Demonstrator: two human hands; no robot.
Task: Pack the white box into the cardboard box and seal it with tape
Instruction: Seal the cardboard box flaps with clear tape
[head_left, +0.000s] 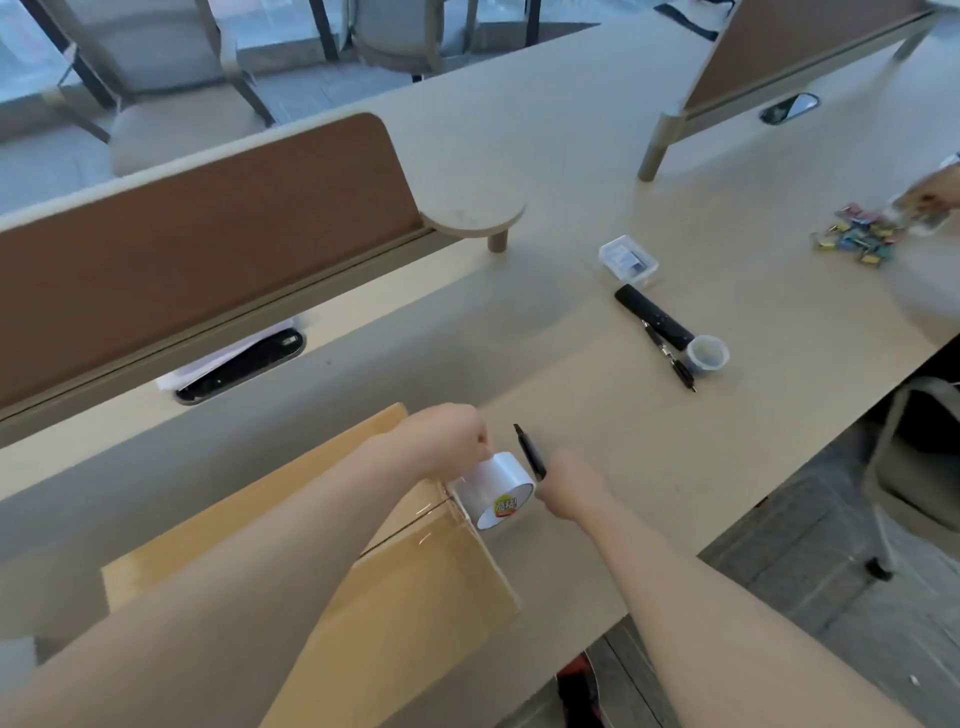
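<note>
A white tape roll (496, 491) is gripped by the left hand (447, 436) at the edge of the brown cardboard box (415, 587); a slim black cutter (530, 452) is clenched in the right hand (571, 486) alongside.

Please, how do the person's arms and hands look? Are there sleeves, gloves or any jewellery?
Both are bare. The left arm and right arm show no sleeve up to the picture's edge. The left hand and right hand wear no gloves. No watch or bracelet is visible; rings cannot be judged from this angle.
</note>
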